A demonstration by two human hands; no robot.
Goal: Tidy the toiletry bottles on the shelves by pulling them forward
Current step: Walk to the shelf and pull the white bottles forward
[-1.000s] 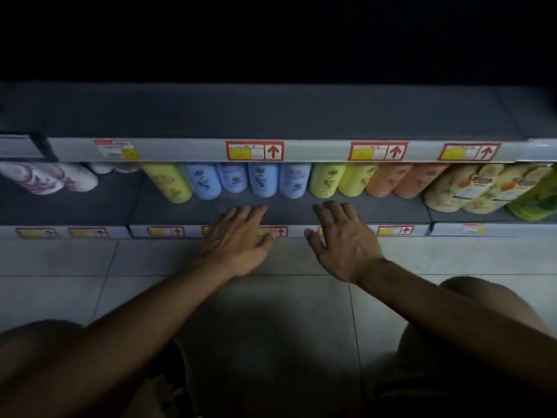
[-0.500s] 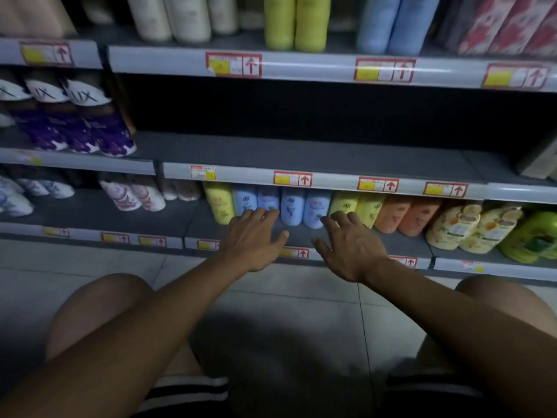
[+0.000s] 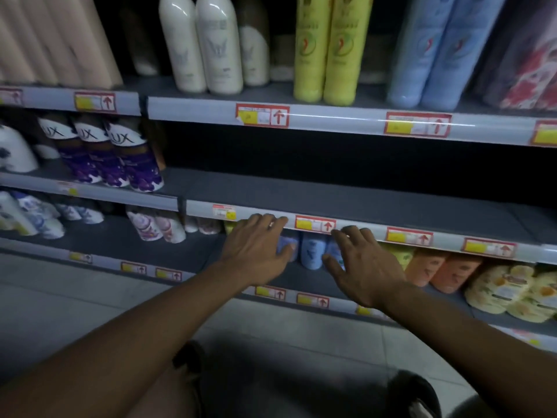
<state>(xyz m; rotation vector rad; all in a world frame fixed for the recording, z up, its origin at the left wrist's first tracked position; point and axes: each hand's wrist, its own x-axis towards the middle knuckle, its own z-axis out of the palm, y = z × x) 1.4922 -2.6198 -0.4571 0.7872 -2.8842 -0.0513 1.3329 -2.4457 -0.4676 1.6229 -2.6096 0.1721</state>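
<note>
Currently: blue bottles (image 3: 312, 251) sit back on bottom shelf (image 3: 193, 251), L hand (image 3: 256, 251) & R hand (image 3: 364, 273) w/ grip released, fingers spread, holding nothing; reach behind bases, slide fwd evenly to edge, labels out.

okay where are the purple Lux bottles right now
The purple Lux bottles stand on the left side of the head view, on the middle shelf, right of a white bottle and up-left of the left hand.

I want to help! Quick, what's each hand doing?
Left hand: open, fingers spread, holding nothing.
Right hand: open, fingers spread, holding nothing.
</note>
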